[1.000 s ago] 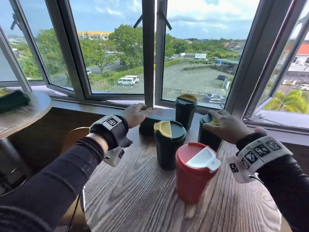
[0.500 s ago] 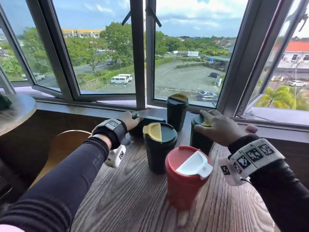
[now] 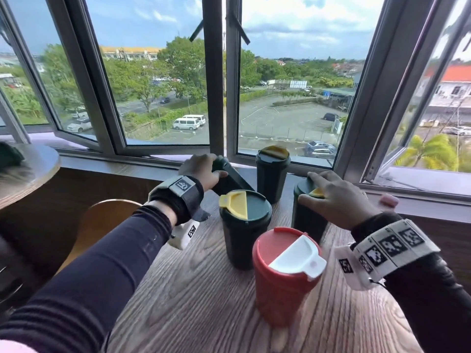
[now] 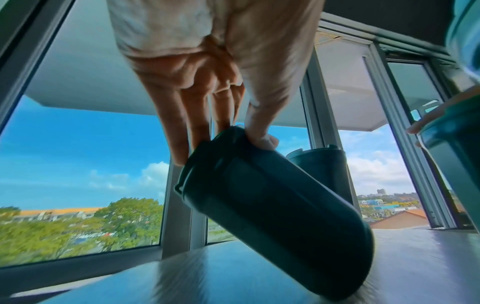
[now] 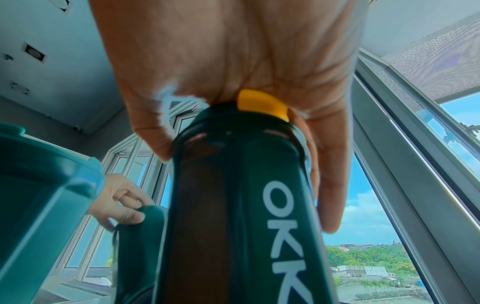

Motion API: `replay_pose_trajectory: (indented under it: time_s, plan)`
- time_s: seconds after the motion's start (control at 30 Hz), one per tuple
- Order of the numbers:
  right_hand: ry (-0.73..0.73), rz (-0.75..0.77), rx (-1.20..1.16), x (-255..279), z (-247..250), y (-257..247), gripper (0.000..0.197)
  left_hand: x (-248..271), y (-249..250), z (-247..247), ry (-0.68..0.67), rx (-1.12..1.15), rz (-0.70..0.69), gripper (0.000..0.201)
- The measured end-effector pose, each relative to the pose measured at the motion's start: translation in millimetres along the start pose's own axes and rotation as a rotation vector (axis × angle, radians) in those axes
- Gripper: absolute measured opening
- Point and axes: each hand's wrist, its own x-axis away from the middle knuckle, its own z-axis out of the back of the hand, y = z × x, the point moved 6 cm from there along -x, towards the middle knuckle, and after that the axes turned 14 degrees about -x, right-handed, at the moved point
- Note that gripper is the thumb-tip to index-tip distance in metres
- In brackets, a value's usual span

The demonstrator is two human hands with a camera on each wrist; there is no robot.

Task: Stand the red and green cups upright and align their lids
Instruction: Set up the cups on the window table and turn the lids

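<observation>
A red cup [image 3: 283, 278] with a white flap lid stands upright at the near middle of the wooden table [image 3: 204, 301]. Two green cups with yellow flaps stand upright, one in front [image 3: 244, 233] and one at the back [image 3: 272, 174]. My left hand [image 3: 201, 169] grips the lid end of a fourth green cup [image 3: 229, 180], which is tilted with its base on the table [image 4: 272, 205]. Fingers [image 4: 182, 131] and thumb clamp its rim. My right hand [image 3: 331, 197] grips from above the lid of another upright green cup [image 3: 305, 220], marked OKK [image 5: 246, 216], over its yellow flap [image 5: 262, 102].
The window sill [image 3: 420, 197] and metal window frames [image 3: 216, 98] run close behind the cups. A small pink object [image 3: 388, 200] lies on the sill at right. A wooden chair [image 3: 102, 220] and a second round table [image 3: 30, 171] are on the left.
My left hand has taken the lying green cup by its lid end and raised that end, so the cup now tilts. The right hand has stayed on its cup.
</observation>
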Motion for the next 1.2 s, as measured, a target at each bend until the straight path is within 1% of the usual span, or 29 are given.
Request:
replay_pose_trajectory:
  time_s: [0.13, 0.23, 0.4, 0.47, 0.6, 0.77, 0.87, 1.03, 1.1, 1.2]
  plan:
    - [0.004, 0.002, -0.003, 0.3, 0.1, -0.3, 0.074, 7.3, 22.0, 17.1, 0.075, -0.047, -0.124, 0.045]
    - [0.008, 0.005, -0.004, 0.2, 0.3, -0.5, 0.073, 11.2, 35.5, 22.7, 0.082, -0.04, -0.197, 0.051]
    - [0.012, 0.008, -0.008, 0.2, 0.1, 0.6, 0.074, 15.5, 50.7, 24.0, 0.081, 0.028, -0.281, 0.056]
    - [0.016, 0.008, -0.004, 0.6, 0.4, 0.4, 0.073, 16.8, 54.5, 22.2, 0.073, 0.07, -0.327, 0.055]
    - [0.018, 0.013, -0.009, -0.4, -0.3, 0.6, 0.072, 18.9, 57.4, 18.1, 0.09, 0.143, -0.472, 0.05]
    - [0.022, 0.009, -0.007, -1.0, -0.6, 0.9, 0.072, 23.1, 50.8, 15.7, 0.12, 0.253, -0.555, 0.041]
    - [0.029, 0.005, -0.008, -0.7, -0.2, 1.4, 0.07, 26.2, 48.6, 15.8, 0.093, 0.274, -0.553, 0.037]
    - [0.024, 0.009, 0.0, 0.0, -0.2, 0.1, 0.071, 30.6, 40.7, 24.6, 0.016, 0.287, -0.483, 0.033]
    - [0.024, 0.009, 0.004, 0.2, -0.3, 0.6, 0.074, 34.9, 38.2, 34.9, 0.037, 0.32, -0.451, 0.03]
    - [0.023, 0.008, 0.002, -0.2, -0.4, 1.2, 0.07, 48.9, 36.2, 51.7, 0.046, 0.395, -0.407, 0.023]
